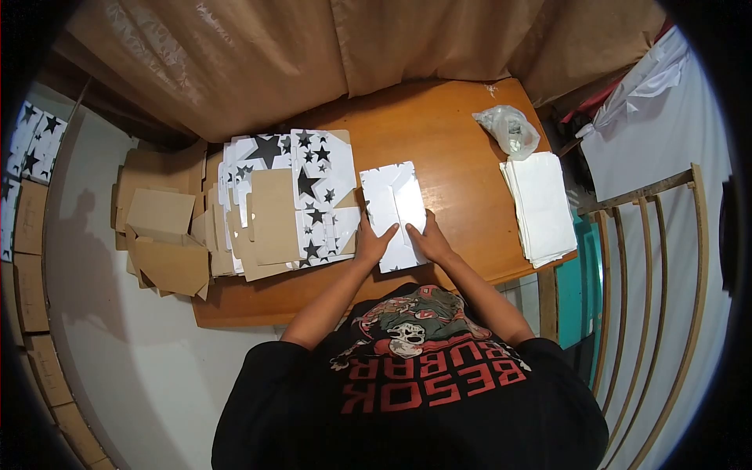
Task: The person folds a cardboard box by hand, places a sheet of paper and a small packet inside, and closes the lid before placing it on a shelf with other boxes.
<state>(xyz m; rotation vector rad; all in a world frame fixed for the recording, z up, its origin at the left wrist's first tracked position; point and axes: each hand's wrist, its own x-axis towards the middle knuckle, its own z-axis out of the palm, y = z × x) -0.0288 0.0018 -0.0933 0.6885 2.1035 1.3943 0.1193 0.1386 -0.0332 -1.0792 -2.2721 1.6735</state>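
Note:
A white folded cardboard box (393, 196) with dark star marks along its edges lies near the front of the wooden table. My left hand (374, 240) grips its left side, thumb on top. On the right side, my right hand (430, 240) holds it the same way, its thumb close to the other across the middle seam. The fingers of both hands are partly hidden under the box edges. Just left of my left hand lies a stack of star-printed cardboard sheets (322, 168), some showing the plain brown side (274, 215).
Opened brown cartons (163, 235) stand left of the table (407, 110). At right are a stack of white paper (542, 207) and a clear plastic bag (511, 133). A wooden rack (656, 258) stands beyond the right edge; boxes (31, 290) are piled at far left.

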